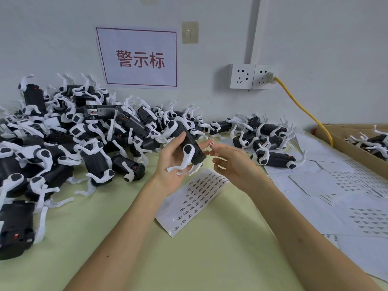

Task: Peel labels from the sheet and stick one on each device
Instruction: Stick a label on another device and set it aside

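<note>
Gripping a black device (190,138) with white legs, the left hand (174,162) holds it over the middle of the worktop (210,259). The right hand (231,164) pinches a small label (211,143) just beside it. The label sheet (195,199) lies beneath them. A pile of devices (63,133) crowds the left edge, and used sheets (336,185) lie along the right.

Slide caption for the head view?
Left hand holds a device; right hand pinches a peeled label beside it, label sheet below.

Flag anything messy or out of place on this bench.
Devices lie in a tangled heap at left, white arms interlocked. Loose sheets sprawl overlapping at right. A yellow cable runs down to the box corner. No damage visible.
</note>
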